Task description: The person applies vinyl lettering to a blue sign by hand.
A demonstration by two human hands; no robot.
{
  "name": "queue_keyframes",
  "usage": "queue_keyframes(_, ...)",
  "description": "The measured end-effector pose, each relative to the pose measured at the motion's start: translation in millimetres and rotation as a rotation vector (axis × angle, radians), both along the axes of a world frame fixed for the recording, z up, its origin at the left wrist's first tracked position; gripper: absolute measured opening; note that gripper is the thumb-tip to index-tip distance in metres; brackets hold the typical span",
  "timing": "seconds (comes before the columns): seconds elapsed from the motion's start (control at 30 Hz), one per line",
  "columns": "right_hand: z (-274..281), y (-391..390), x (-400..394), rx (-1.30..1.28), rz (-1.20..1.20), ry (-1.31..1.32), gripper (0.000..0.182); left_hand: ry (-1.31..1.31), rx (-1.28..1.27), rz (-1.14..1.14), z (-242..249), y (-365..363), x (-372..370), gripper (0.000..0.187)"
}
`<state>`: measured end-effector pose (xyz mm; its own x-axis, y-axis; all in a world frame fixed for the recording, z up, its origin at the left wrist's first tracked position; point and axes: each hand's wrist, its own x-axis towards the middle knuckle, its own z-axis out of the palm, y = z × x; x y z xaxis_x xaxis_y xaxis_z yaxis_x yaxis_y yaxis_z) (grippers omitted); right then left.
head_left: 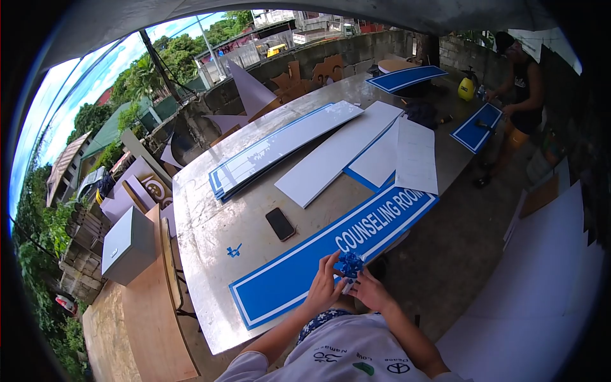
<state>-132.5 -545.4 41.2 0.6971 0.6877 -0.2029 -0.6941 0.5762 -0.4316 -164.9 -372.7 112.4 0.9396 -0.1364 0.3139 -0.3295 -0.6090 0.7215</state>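
Observation:
My left hand [323, 284] is closed on a crumpled bunch of blue vinyl scraps [351, 263], held above the near edge of a long blue sign [280, 291]. From the other side, the fingers of my right hand [371, 290] close on the lower part of the same bunch. A small whitish piece shows between the hands, too small to name. White letters on the sign read "COUNSELING ROOM". Over its far right end lies a white sheet [417, 153]. A black phone [280, 224] and a small blue scrap [234, 250] rest left of the sign.
Stacked white-faced panels [286, 146] and another white panel [340, 156] lie across the metal-topped table [197, 191]. At the far right, a person [525, 89] handles a smaller blue sign [477, 129] near a yellow sprayer [466, 88]. A grey box [130, 245] stands left.

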Motion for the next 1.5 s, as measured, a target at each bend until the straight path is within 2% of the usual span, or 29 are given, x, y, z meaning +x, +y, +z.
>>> queue_keyframes(0.13, 2, -9, -9, -0.073, -0.015, -0.096, 0.046, 0.104, -0.121, -0.03, -1, -12, -13, 0.068)
queue_keyframes(0.33, -13, -17, -16, 0.003, -0.054, 0.013, 0.042, 0.147, -0.18, -0.062, 1, -22, -19, 0.066)
queue_keyframes(0.53, -2, -13, -15, 0.125, -0.042, 0.052, 0.039, 0.093, -0.2, -0.017, -1, -22, -21, 0.069)
queue_keyframes(0.83, 3, -16, -18, 0.153, -0.078, 0.082, 0.038, 0.079, -0.242, 0.003, -1, -24, -23, 0.069)
queue_keyframes(1.03, 9, -16, -21, 0.14, -0.066, 0.111, 0.035, -0.022, -0.162, 0.065, -6, -16, -19, 0.063)
queue_keyframes(1.33, 8, -13, -21, 0.11, -0.046, 0.16, 0.032, 0.075, -0.467, 0.114, 6, -14, -15, 0.052)
queue_keyframes(1.4, 4, -14, -21, 0.123, -0.042, 0.156, 0.033, 0.169, -0.67, 0.101, 3, -12, -13, 0.049)
queue_keyframes(1.43, 2, -15, -21, 0.135, -0.039, 0.152, 0.034, 0.169, -0.67, 0.101, 3, -10, -12, 0.049)
queue_keyframes(1.5, 0, -15, -21, 0.121, -0.041, 0.157, 0.034, 0.225, -0.919, 0.065, 3, -5, -9, 0.046)
